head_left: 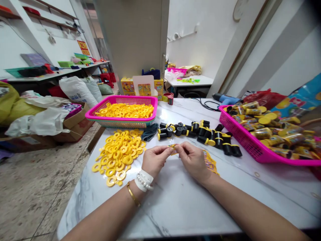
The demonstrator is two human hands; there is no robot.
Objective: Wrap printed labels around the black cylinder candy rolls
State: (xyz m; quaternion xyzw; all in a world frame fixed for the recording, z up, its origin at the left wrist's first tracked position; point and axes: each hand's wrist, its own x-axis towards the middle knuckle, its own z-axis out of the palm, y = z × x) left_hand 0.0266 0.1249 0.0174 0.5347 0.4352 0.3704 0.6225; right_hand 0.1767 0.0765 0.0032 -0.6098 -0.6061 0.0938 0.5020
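Observation:
Between both hands, over the middle of the marbled table, is a small printed yellow wrapper [173,146]. My left hand [155,160] pinches its left end between thumb and forefinger. The other end is pinched by my right hand [192,159], whose fingers partly cover it. Beyond my right wrist lie more printed yellow wrappers [210,161], partly hidden by the hand. A heap of yellow plastic rings with tabs [120,150] spreads to the left of my left hand. Behind the hands, several black cylinders with yellow caps [208,132] stand and lie in a loose cluster.
A pink basket [120,99] of yellow rings stands at the back left, with a dark cloth [149,132] by it. To the right, a pink basket [253,147] holds wrapped cylinders. A tape dispenser [168,98], yellow boxes [128,86] and a blue heat-gun-like tool [227,99] are at the back.

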